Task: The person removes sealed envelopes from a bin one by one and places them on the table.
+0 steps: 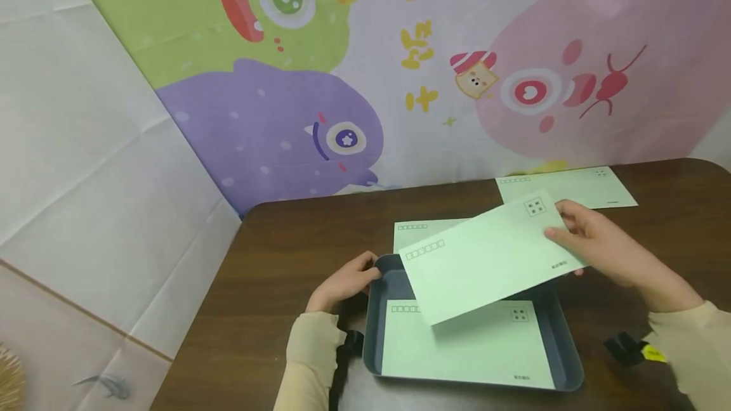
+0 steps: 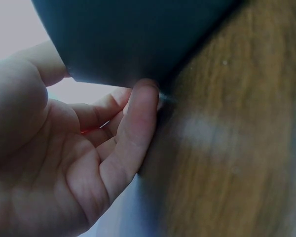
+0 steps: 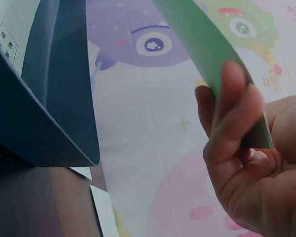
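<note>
My right hand (image 1: pixel 608 246) pinches a pale green envelope (image 1: pixel 485 265) by its right edge, thumb on top. The envelope hangs tilted above a dark grey-blue tray (image 1: pixel 562 338), printed side up, its left end lower. In the right wrist view the held envelope (image 3: pixel 207 54) bends slightly between thumb and fingers. Another envelope (image 1: pixel 465 354) lies flat inside the tray. My left hand (image 1: pixel 345 283) holds the tray by its far left corner; the left wrist view shows the fingers against the tray's wall (image 2: pixel 118 44).
Behind the tray an envelope (image 1: pixel 425 228) lies on the brown wooden table (image 1: pixel 274 284), partly covered by the held one. A further envelope (image 1: pixel 571 188) lies at the table's back right. A cartoon-printed cloth (image 1: pixel 434 144) hangs along the back edge.
</note>
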`<act>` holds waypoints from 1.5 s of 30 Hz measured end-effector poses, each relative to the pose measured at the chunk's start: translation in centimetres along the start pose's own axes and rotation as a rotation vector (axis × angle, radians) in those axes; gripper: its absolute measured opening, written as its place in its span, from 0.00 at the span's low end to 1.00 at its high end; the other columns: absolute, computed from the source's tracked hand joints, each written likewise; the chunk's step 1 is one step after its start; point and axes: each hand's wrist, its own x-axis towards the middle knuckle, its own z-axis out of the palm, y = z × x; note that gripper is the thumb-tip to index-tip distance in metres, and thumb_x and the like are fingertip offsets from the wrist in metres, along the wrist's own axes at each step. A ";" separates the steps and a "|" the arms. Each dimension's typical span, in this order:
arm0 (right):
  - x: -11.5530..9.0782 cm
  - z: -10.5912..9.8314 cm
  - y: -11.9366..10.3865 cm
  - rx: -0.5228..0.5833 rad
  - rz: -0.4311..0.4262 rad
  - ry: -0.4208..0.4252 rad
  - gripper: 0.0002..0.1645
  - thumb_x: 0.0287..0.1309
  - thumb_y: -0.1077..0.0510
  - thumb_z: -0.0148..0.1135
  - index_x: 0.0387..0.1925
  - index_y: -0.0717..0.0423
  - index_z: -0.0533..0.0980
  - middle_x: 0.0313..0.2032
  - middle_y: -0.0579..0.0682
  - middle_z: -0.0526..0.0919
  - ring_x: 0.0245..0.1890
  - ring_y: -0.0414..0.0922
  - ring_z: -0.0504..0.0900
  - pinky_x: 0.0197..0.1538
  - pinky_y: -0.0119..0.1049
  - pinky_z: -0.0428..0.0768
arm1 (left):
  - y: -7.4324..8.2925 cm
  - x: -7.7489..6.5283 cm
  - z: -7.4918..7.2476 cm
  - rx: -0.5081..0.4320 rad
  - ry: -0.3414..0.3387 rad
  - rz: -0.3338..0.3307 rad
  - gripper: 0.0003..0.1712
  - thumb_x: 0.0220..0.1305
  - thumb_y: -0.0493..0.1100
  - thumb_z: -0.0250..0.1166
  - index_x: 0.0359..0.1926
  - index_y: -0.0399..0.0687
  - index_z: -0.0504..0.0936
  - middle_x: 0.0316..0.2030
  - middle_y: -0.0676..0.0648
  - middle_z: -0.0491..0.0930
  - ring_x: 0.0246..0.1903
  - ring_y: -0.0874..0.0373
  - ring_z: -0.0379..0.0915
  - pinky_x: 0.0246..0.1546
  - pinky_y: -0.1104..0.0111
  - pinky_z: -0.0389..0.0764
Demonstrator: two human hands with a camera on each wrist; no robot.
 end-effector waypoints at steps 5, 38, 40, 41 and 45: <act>0.1 -0.4 0.2 0.003 0.033 0.046 0.21 0.61 0.61 0.51 0.53 0.63 0.59 0.30 0.37 0.81 0.15 0.48 0.76 0.12 0.35 0.67 | 0.1 0.0 0.0 -0.001 -0.001 0.000 0.11 0.63 0.44 0.50 0.42 0.44 0.70 0.36 0.46 0.72 0.33 0.56 0.71 0.33 0.65 0.76; 0.2 -2.6 2.3 0.500 -0.096 0.157 0.23 0.60 0.70 0.49 0.52 0.46 0.68 0.38 0.39 0.82 0.29 0.38 0.81 0.26 0.27 0.76 | -0.1 0.1 0.0 -0.004 0.008 -0.006 0.11 0.63 0.44 0.50 0.43 0.44 0.71 0.37 0.46 0.73 0.33 0.56 0.71 0.35 0.65 0.77; 0.2 -2.6 2.2 0.554 -0.101 0.231 0.21 0.59 0.69 0.49 0.50 0.46 0.70 0.37 0.39 0.82 0.29 0.36 0.81 0.26 0.25 0.76 | -0.1 0.0 0.0 -0.003 0.007 -0.006 0.11 0.63 0.44 0.50 0.43 0.45 0.71 0.37 0.46 0.73 0.33 0.56 0.71 0.35 0.65 0.77; 0.2 -2.5 2.2 0.594 -0.108 0.269 0.20 0.59 0.70 0.49 0.49 0.46 0.71 0.36 0.40 0.83 0.28 0.36 0.80 0.26 0.25 0.76 | -0.1 0.0 0.0 -0.003 0.007 -0.005 0.11 0.63 0.44 0.50 0.43 0.45 0.71 0.37 0.46 0.73 0.33 0.56 0.71 0.35 0.65 0.77; 0.4 -2.8 2.7 0.723 -0.132 0.437 0.17 0.57 0.69 0.52 0.45 0.51 0.75 0.33 0.43 0.84 0.26 0.36 0.80 0.24 0.23 0.75 | -0.1 0.0 0.0 0.000 0.006 -0.008 0.11 0.63 0.44 0.50 0.43 0.45 0.71 0.37 0.46 0.73 0.33 0.56 0.72 0.35 0.65 0.77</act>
